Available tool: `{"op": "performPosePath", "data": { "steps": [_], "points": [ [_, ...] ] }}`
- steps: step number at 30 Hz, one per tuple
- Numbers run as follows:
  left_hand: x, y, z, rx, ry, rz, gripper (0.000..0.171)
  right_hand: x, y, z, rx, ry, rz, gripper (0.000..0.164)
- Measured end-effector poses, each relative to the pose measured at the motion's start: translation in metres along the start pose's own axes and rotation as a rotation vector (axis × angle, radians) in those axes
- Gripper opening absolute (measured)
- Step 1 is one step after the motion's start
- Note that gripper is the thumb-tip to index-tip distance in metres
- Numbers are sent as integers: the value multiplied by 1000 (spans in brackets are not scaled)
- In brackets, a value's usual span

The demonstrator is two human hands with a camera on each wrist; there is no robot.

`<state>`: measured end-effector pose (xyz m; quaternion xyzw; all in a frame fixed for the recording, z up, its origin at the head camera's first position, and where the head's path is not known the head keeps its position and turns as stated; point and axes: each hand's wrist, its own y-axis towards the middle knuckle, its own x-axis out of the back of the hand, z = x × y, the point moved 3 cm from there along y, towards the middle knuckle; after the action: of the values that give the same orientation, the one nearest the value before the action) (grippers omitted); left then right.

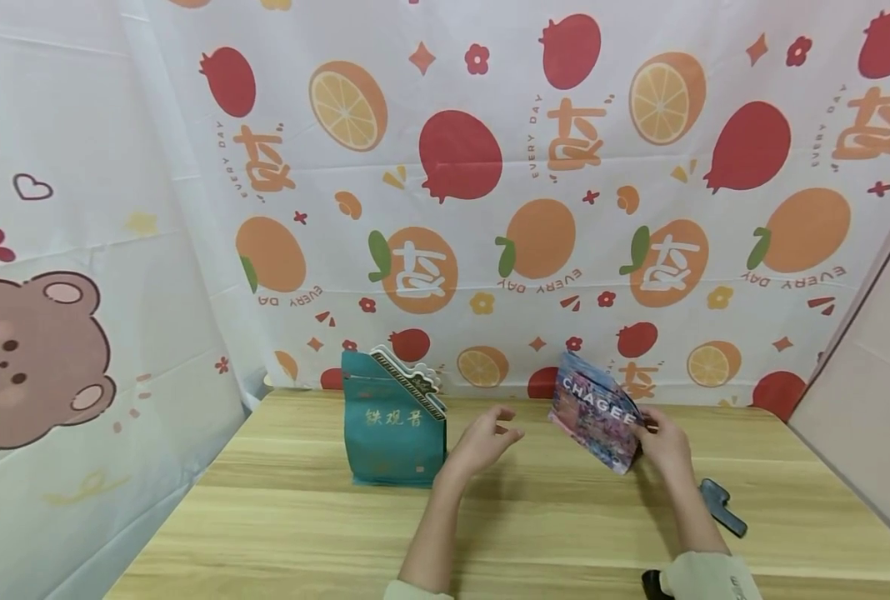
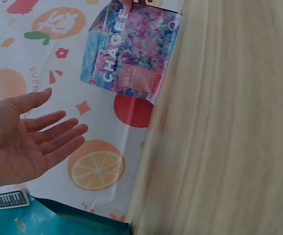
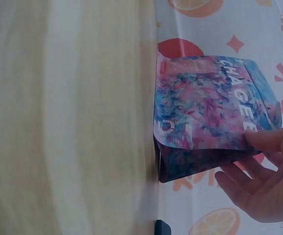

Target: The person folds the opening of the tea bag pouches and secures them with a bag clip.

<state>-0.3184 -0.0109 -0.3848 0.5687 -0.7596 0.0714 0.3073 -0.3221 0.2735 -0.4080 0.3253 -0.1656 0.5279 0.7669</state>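
A pink and blue pouch lettered CHAGEE (image 1: pixel 595 412) tilts above the back right of the table. My right hand (image 1: pixel 664 442) pinches its right edge, the thumb on the printed front in the right wrist view and the fingers behind. My left hand (image 1: pixel 481 443) is held out in the air with fingers spread, holding nothing. Just left of it stands a teal tea bag (image 1: pixel 388 442) with gold characters and a patterned clip (image 1: pixel 415 387) slanting across its top right corner. In the left wrist view the open palm faces toward the pouch.
A dark grey L-shaped object (image 1: pixel 722 507) lies on the wooden table (image 1: pixel 550 533), right of my right forearm. Behind the table hangs a white fruit-print cloth (image 1: pixel 610 217); another cloth with a bear (image 1: pixel 32 367) covers the left side.
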Motion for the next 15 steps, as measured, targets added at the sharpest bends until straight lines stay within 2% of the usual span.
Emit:
{"op": "performPosePath", "data": {
  "steps": [3,10,15],
  "points": [
    [-2,4,1,-5,-11,-17,35,2,2,-1,6,-2,9,31],
    [-10,13,1,6,-3,-105,33,8,9,-2,36,7,51,27],
    [-22,23,2,29,-43,-127,38,10,12,-5,-28,55,121,28]
  ]
}}
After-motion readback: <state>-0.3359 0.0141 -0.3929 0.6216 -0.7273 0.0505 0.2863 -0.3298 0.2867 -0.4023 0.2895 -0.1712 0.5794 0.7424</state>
